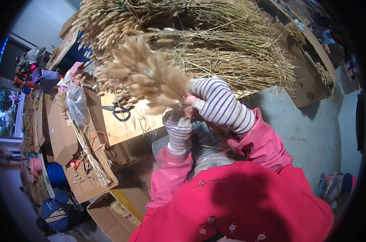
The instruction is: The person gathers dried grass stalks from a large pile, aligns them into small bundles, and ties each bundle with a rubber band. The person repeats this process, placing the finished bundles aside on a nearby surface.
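Both my hands are in striped knit gloves that leave the fingertips bare. My right hand (216,101) closes around the stems of a bunch of fluffy tan dried grass heads (149,75), just below the heads. Close beside it, my left hand (181,121) has its fingertips pinched at the same stems. The heads point up and to the left, while the stems run down behind my right wrist. On the wooden board (140,121) to the left lie dark-handled scissors (121,113), their blades slightly apart. Large bundles of bunny-tail grass (225,57) are heaped beyond my hands.
A tied bundle of pale stems (90,157) and a clear plastic bag (77,104) lie on cardboard (83,190) at left. An open carton (110,224) stands below. A person in a navy cap (51,208) is at lower left. More cardboard (310,90) extends at right.
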